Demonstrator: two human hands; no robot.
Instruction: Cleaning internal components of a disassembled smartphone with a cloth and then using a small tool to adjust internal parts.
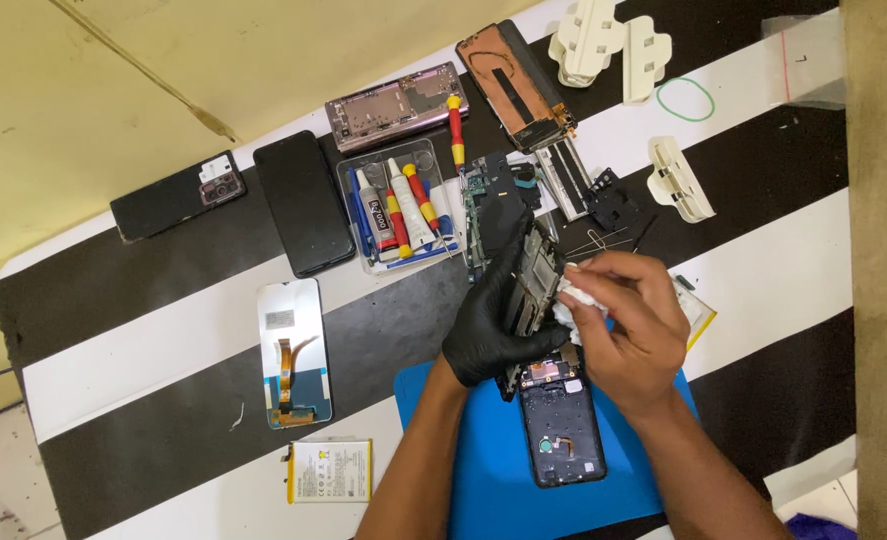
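My left hand [491, 322], in a black glove, grips an opened phone frame [531, 285] and tilts it up on its edge over a blue mat [483, 470]. My bare right hand [635, 325] pinches a white wad of tissue [570, 303] against the frame's inner side. Flat on the mat just below both hands lies a black phone back cover [563, 425] with its inside facing up.
The black-and-white striped table [143, 340] carries a clear tray of glue tubes and screwdrivers [398, 205], two dark phones [308, 200], a phone display panel with a flex cable [293, 352], a battery [329, 470], other phone frames [395, 105], white clamps [608, 40] and a green rubber band [685, 98].
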